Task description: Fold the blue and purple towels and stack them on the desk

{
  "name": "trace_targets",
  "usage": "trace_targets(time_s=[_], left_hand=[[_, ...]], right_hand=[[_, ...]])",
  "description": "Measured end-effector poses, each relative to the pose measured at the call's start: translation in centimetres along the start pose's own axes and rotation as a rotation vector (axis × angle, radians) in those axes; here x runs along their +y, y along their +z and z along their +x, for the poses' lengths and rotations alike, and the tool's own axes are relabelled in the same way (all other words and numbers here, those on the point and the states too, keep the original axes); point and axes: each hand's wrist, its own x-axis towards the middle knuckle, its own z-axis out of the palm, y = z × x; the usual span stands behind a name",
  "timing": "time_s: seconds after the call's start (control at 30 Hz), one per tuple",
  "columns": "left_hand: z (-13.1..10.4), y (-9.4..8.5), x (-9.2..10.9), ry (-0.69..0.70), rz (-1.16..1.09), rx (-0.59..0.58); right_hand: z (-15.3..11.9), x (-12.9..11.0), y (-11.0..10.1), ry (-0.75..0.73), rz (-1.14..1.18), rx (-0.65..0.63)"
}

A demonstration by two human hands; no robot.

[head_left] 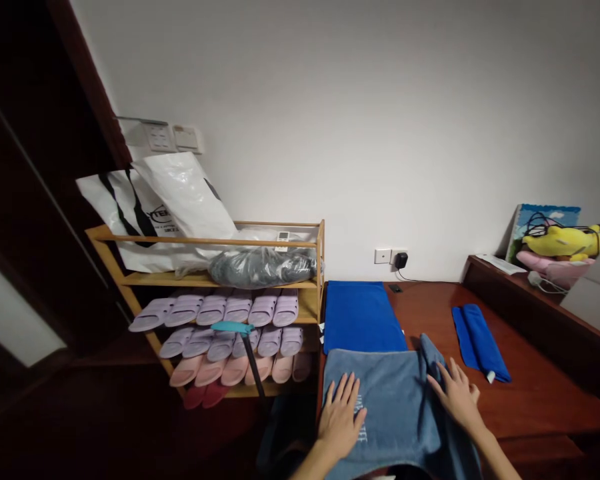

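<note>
A grey-blue towel (393,393) with light lettering lies spread at the front of the red-brown table. My left hand (341,417) rests flat on its left part, fingers apart, beside the lettering. Over the towel's right part, where the cloth is raised in folds, is my right hand (457,397), its fingers spread and touching the cloth. Behind the towel lies a flat bright blue cloth (363,317). A narrow folded blue cloth (480,341) with a white tag is to the right of my right hand.
A wooden rack (307,303) on the left holds rows of slippers (237,308), white bags (185,193) and a plastic-wrapped dark bundle (265,267). A black plug (401,261) is in the wall. The raised ledge (505,283) at right bears a yellow plush toy (563,241).
</note>
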Motion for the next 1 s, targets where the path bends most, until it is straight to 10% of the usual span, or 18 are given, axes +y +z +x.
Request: trace_targets(time_s=[0.17, 0.27, 0.47, 0.77, 1.0], left_hand=[[0.1, -0.8, 0.5, -0.014, 0.013, 0.006], [0.0, -0.7, 0.6, -0.046, 0.025, 0.029], [-0.8, -0.1, 0.3, -0.099, 0.054, 0.061], [-0.7, -0.2, 0.3, -0.090, 0.063, 0.068], [-1.3, -0.1, 0.8, -0.104, 0.062, 0.066]], right_hand=[[-4.5, -7.7, -0.7, -0.423, 0.184, -0.049], [-6.4, -9.3, 0.7, -0.397, 0.264, -0.188], [-4.0, 0.7, 2.4, -0.195, 0.054, -0.105], [0.0, 18.6, -0.7, -0.100, -0.362, -0.152], [0.5, 15.9, -1.2, 0.094, -0.475, 0.096]])
